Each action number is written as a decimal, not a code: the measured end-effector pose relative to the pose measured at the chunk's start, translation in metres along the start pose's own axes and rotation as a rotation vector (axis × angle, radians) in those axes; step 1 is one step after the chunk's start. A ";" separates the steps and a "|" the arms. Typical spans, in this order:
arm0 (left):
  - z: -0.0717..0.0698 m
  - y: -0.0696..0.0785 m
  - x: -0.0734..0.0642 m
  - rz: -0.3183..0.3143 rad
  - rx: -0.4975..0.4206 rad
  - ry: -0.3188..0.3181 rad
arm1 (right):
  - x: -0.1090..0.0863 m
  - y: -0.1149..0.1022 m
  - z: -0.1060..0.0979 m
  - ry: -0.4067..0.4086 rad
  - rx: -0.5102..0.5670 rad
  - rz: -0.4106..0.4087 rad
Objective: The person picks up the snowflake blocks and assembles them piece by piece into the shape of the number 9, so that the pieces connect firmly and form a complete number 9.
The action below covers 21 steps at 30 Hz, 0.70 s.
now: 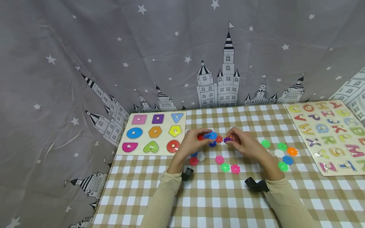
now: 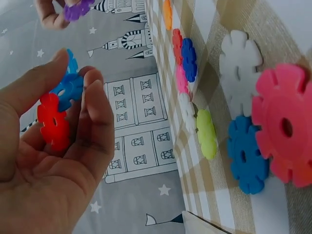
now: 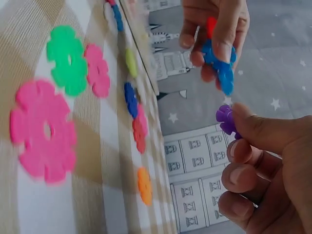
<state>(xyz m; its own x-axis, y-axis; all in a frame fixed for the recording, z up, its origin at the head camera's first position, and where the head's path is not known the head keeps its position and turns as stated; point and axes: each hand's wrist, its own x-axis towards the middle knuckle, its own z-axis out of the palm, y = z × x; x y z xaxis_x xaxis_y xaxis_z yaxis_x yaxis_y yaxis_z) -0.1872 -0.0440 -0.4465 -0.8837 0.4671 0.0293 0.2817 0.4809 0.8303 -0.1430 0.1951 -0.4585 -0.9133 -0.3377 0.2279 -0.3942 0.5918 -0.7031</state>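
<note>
My left hand (image 1: 191, 143) pinches a short chain of notched plastic snowflake discs, held above the table. In the left wrist view the chain shows a red disc (image 2: 52, 122) low in the palm, joined to a blue disc (image 2: 70, 91), with a lighter blue disc (image 2: 72, 61) beyond it. Across from it, my right hand (image 1: 247, 144) grips a purple disc (image 3: 224, 118) between thumb and forefinger, its notched edge facing the chain. A gap separates the purple disc from the chain in the right wrist view. Part of the purple disc is hidden by the thumb.
Loose discs lie on the checked tablecloth (image 1: 199, 196), including a pink disc (image 1: 235, 169), a green disc (image 1: 225, 167) and an orange disc (image 1: 292, 151). A shape puzzle board (image 1: 144, 140) stands left, a letter puzzle board (image 1: 316, 129) right. A grey castle-print curtain (image 1: 171, 50) hangs behind.
</note>
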 end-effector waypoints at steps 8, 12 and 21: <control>0.004 0.003 0.001 -0.011 0.026 0.035 | 0.006 -0.002 0.008 0.056 0.000 -0.064; 0.005 0.005 0.001 -0.011 0.039 0.029 | 0.007 -0.002 0.009 0.094 -0.005 -0.082; 0.008 0.006 0.000 0.047 0.031 0.011 | 0.007 -0.002 0.014 0.169 -0.004 -0.145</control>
<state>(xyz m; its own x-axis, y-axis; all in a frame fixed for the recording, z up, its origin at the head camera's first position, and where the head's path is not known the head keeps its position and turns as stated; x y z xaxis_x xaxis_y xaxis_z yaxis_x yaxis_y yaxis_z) -0.1826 -0.0354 -0.4457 -0.8732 0.4817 0.0742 0.3345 0.4818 0.8099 -0.1470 0.1814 -0.4645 -0.8513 -0.2921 0.4359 -0.5225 0.5488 -0.6526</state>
